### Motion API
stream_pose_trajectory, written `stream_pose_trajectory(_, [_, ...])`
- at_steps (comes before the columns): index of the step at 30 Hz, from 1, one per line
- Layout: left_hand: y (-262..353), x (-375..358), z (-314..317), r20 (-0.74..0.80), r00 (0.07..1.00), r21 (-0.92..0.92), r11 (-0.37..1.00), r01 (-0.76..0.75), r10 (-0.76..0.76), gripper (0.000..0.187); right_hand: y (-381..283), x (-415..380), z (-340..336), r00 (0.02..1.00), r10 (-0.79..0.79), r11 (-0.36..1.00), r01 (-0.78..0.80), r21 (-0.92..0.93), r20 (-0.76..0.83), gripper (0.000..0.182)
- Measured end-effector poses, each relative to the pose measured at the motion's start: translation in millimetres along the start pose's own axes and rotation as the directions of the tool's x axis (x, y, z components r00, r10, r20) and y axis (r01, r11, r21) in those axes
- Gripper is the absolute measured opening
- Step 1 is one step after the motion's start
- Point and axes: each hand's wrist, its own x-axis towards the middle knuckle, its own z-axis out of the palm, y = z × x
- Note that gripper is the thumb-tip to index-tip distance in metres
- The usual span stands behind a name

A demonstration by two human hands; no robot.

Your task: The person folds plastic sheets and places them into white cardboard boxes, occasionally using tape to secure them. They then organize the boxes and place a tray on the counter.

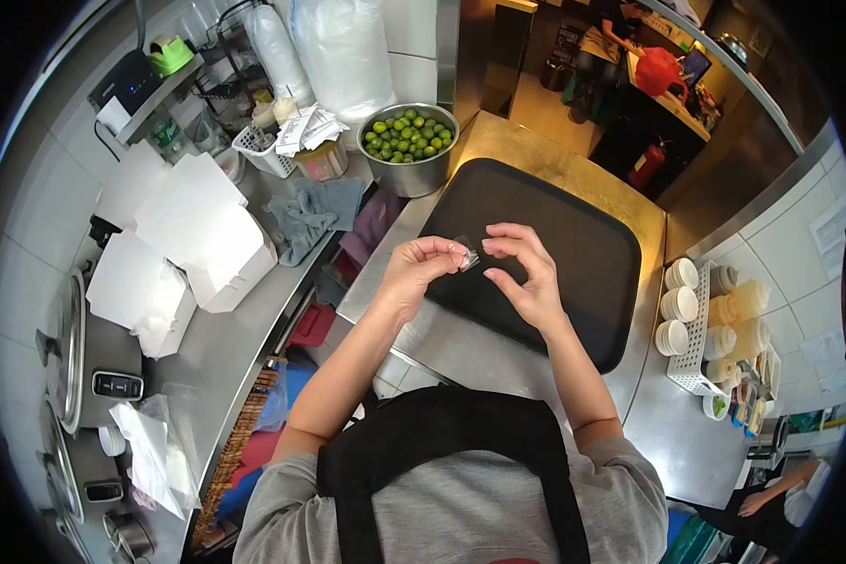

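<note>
Between the thumb and fingers of my left hand [414, 273] is a small, crumpled piece of clear plastic [468, 254], too small to make out exactly. My right hand [526, 273] hovers just beside it, fingers curved and thumb apart, holding nothing. Both hands are above a large black tray [573, 310] with rounded corners, lying on the metal counter.
A steel pot of green limes [407, 136] stands behind the tray on the left. Open white takeout boxes [211, 235] and a grey cloth [315, 211] lie on the left counter. Stacked white cups [679, 305] and a white basket of bottles [700, 357] are at right.
</note>
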Motion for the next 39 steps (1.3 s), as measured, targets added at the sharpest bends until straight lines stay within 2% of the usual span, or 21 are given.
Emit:
stream_pose_trajectory(3, [5.7, -2.1, -1.9, 0.072, 0.996, 0.002, 0.999, 0.042, -0.042, 0.011, -8.0, 3.7, 8.5, 0.991, -0.134, 0.979, 0.137, -0.152, 0.031, 0.035])
stream_pose_trajectory(7, [10.1, -1.6, -8.3, 0.124, 0.989, -0.039, 0.995, 0.089, -0.083, 0.010, -6.9, 5.2, 16.0, 0.984, -0.175, 0.976, 0.177, -0.129, 0.031, 0.029])
stream_pose_trajectory(10, [11.6, -2.5, -19.1, 0.151, 0.975, -0.059, 0.983, 0.175, -0.164, 0.010, -17.8, 8.5, 21.5, 0.995, -0.086, 0.993, 0.089, -0.082, 0.048, 0.023])
stream_pose_trajectory(12, [15.7, -1.6, -24.5, 0.187, 0.952, -0.073, 0.964, 0.258, -0.240, 0.011, -15.4, 12.8, 21.6, 0.979, -0.166, 0.976, 0.180, -0.125, 0.117, 0.018])
stream_pose_trajectory(14, [18.2, -4.1, -24.4, 0.156, 0.959, -0.062, 0.967, 0.247, -0.235, 0.011, -17.8, 16.6, 24.6, 0.973, -0.178, 0.969, 0.200, -0.148, 0.147, 0.013])
stream_pose_trajectory(17, [22.5, -5.0, -26.2, 0.128, 0.976, 0.024, 0.985, 0.172, -0.173, 0.010, -19.1, 22.6, 31.4, 0.976, -0.127, 0.967, 0.162, -0.198, 0.176, 0.009])
stream_pose_trajectory(19, [21.0, -4.9, -28.0, 0.195, 0.980, 0.178, 0.981, -0.083, 0.048, 0.013, -20.4, 25.1, 34.9, 0.983, 0.066, 0.994, -0.051, -0.093, 0.169, 0.008])
stream_pose_trajectory(20, [19.9, -4.3, -29.0, 0.194, 0.979, 0.177, 0.980, -0.091, 0.055, 0.013, -18.6, 27.3, 34.6, 0.983, 0.059, 0.995, -0.043, -0.094, 0.173, 0.008])
stream_pose_trajectory(22, [15.5, -5.7, -29.9, 0.223, 0.956, 0.353, 0.899, -0.259, 0.189, 0.015, -13.0, 28.1, 33.1, 0.964, 0.126, 0.992, -0.114, -0.061, 0.233, 0.008])
stream_pose_trajectory(26, [9.1, -9.2, -25.7, 0.205, 0.947, 0.352, 0.884, -0.306, 0.246, 0.015, -10.4, 27.0, 29.2, 0.946, 0.198, 0.979, -0.203, -0.007, 0.257, 0.008])
stream_pose_trajectory(28, [4.2, -8.0, -22.5, 0.225, 0.898, 0.497, 0.748, -0.439, 0.378, 0.016, -8.7, 26.7, 27.4, 0.937, 0.241, 0.966, -0.256, 0.027, 0.253, 0.007])
stream_pose_trajectory(32, [-2.2, -5.8, -11.7, 0.215, 0.867, 0.530, 0.692, -0.490, 0.449, 0.014, 6.9, 21.2, 27.5, 0.951, 0.250, 0.964, -0.262, 0.046, 0.180, 0.007])
stream_pose_trajectory(34, [-5.7, -3.6, -13.1, 0.248, 0.783, 0.701, 0.452, -0.551, 0.570, 0.012, 14.7, 17.4, 28.9, 0.965, 0.198, 0.980, -0.190, -0.060, 0.174, 0.008])
stream_pose_trajectory(37, [-12.7, -0.4, -16.4, 0.242, 0.753, 0.741, 0.385, -0.550, 0.612, 0.006, 18.1, 12.6, 39.0, 0.974, 0.201, 0.979, -0.197, -0.050, 0.103, 0.009])
stream_pose_trajectory(38, [-12.1, -1.7, -17.1, 0.229, 0.760, 0.756, 0.382, -0.532, 0.608, 0.004, 11.9, 13.5, 41.9, 0.952, 0.289, 0.957, -0.288, -0.020, 0.099, 0.008])
stream_pose_trajectory(39, [-10.8, -1.7, -18.1, 0.234, 0.761, 0.756, 0.379, -0.534, 0.605, 0.004, 16.8, 10.4, 45.0, 0.955, 0.288, 0.957, -0.289, 0.001, 0.076, 0.009])
